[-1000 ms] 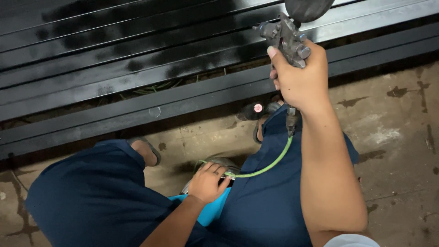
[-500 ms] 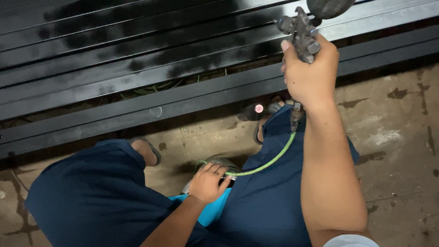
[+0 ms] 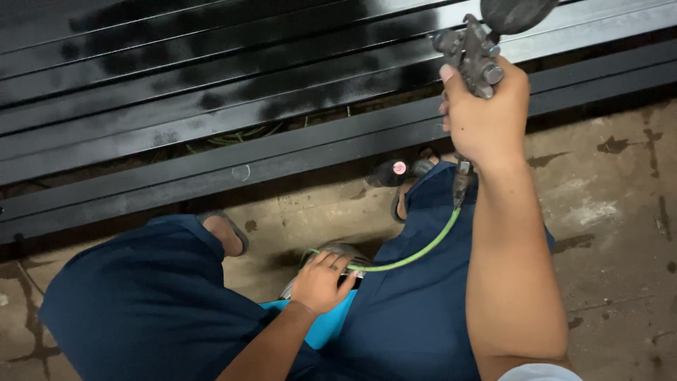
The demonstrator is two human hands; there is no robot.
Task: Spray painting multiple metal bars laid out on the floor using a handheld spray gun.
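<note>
1. Here, in the head view, the right hand (image 3: pixel 483 116) at 1 o'clock wraps its fingers tight around the grip of the spray gun (image 3: pixel 471 55), pointed at the black steel tubes (image 3: pixel 211 99)
2. The gun looks rigid and top-heavy from its cup; the handle seems the best hold
3. The left hand (image 3: pixel 321 282) at 6 o'clock pinches the soft green hose (image 3: pixel 416 255) with loosely curled fingers

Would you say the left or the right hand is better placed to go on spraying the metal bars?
Right: the right hand grips the spray gun over the bars; the left hand rests low on the green hose.
</note>
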